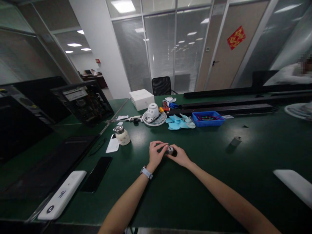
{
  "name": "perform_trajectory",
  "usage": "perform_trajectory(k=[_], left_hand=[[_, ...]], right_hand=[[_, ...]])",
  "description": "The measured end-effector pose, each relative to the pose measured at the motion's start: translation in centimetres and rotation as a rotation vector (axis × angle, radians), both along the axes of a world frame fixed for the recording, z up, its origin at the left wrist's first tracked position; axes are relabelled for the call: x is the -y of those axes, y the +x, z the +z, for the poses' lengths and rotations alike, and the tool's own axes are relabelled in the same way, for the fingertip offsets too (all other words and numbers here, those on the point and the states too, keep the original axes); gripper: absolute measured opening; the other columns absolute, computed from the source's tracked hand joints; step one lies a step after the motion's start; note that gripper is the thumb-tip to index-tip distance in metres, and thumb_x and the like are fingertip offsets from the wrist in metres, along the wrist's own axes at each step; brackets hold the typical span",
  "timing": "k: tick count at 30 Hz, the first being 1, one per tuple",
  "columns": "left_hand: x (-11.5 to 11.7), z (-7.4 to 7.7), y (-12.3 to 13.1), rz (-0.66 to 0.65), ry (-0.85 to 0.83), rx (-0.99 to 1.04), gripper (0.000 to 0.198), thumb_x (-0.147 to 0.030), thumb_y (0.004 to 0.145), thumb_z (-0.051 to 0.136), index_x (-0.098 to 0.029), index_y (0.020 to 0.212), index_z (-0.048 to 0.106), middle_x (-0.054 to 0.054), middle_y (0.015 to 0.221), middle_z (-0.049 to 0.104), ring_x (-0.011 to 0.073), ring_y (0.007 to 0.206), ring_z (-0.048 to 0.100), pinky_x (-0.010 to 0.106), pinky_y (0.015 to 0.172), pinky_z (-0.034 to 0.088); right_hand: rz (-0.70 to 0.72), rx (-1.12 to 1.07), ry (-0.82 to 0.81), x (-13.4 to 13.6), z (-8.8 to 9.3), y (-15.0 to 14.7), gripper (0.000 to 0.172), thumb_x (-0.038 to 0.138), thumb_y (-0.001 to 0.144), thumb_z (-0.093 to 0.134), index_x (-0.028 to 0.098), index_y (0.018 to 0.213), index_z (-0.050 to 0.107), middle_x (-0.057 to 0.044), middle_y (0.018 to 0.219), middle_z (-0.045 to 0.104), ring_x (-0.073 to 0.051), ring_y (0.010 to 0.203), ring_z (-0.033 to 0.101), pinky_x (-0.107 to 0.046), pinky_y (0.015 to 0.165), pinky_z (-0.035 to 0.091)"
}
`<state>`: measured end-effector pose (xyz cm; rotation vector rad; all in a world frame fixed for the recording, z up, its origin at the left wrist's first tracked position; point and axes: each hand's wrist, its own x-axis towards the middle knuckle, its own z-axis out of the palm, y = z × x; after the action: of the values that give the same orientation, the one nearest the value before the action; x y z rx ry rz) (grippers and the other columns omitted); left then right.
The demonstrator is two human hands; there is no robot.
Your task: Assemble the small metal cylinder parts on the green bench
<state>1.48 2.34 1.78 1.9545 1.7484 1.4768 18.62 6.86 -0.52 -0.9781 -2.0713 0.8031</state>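
Observation:
In front of me, my right hand (179,156) holds a small grey metal cylinder (170,150) between thumb and fingers, its round end with a dark centre facing up. The fingertips of my left hand (156,152) are pinched together at the cylinder's left side. Whatever they hold, if anything, is too small to make out. A watch with a grey strap (146,172) is on my left wrist. A similar small grey cylinder (236,140) stands on the green table (202,198) to the right of my hands.
Beyond my hands lie light-blue fan blades (176,123), a white fan part (153,115), a blue tray (208,123) with wires and a white box (141,99). To the left are a cream jar (123,136), a dark phone (97,174) and a white device (62,195). A person (285,75) sits far right.

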Motion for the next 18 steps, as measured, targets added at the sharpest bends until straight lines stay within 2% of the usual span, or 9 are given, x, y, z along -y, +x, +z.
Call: perform_trajectory(k=[3, 7, 13, 16, 18], left_hand=[[0.6, -0.3, -1.6, 0.069, -0.078, -0.098, 0.022, -0.041, 0.088, 0.061, -0.034, 0.104, 0.075, 0.005, 0.109, 0.063, 0.0222, 0.109, 0.05, 0.043, 0.1, 0.04], [1.0, -1.4, -2.7, 0.111, -0.278, -0.236, 0.025, -0.048, 0.087, 0.059, -0.035, 0.102, 0.075, 0.007, 0.116, 0.059, 0.0263, 0.112, 0.043, 0.047, 0.098, 0.038], [0.9, -1.8, -2.5, 0.096, -0.302, -0.266, 0.031, -0.048, 0.091, 0.053, -0.031, 0.106, 0.075, 0.008, 0.122, 0.057, 0.0287, 0.115, 0.039, 0.048, 0.096, 0.036], [0.8, -1.8, -2.7, 0.124, -0.285, -0.203, 0.034, -0.044, 0.094, 0.048, -0.028, 0.111, 0.073, 0.009, 0.12, 0.059, 0.0273, 0.113, 0.042, 0.046, 0.097, 0.036], [0.6, -1.8, -2.9, 0.138, -0.263, -0.149, 0.035, -0.042, 0.096, 0.045, -0.026, 0.113, 0.072, 0.009, 0.115, 0.062, 0.025, 0.11, 0.046, 0.044, 0.098, 0.036]], right_hand=[[0.016, -0.006, 0.011, 0.2, 0.4, 0.2, 0.037, 0.046, 0.075, 0.07, 0.026, 0.105, 0.06, -0.002, 0.101, 0.069, -0.021, 0.092, 0.063, -0.038, 0.086, 0.049], [0.025, -0.02, 0.022, 0.2, 0.7, 0.3, 0.039, 0.048, 0.076, 0.069, 0.023, 0.106, 0.062, -0.005, 0.102, 0.069, -0.022, 0.094, 0.064, -0.038, 0.086, 0.049], [0.004, -0.055, 0.073, 0.5, 1.1, 0.1, 0.038, 0.046, 0.077, 0.068, 0.019, 0.104, 0.066, -0.008, 0.105, 0.069, -0.022, 0.097, 0.064, -0.038, 0.09, 0.049], [-0.109, -0.08, 0.047, 0.3, 1.6, 2.1, 0.04, 0.048, 0.077, 0.068, 0.019, 0.105, 0.067, -0.008, 0.105, 0.07, -0.022, 0.096, 0.064, -0.038, 0.089, 0.05], [-0.231, -0.086, 0.023, -0.2, 2.0, 5.1, 0.043, 0.049, 0.077, 0.067, 0.018, 0.108, 0.067, -0.008, 0.104, 0.07, -0.022, 0.093, 0.065, -0.038, 0.086, 0.051]])
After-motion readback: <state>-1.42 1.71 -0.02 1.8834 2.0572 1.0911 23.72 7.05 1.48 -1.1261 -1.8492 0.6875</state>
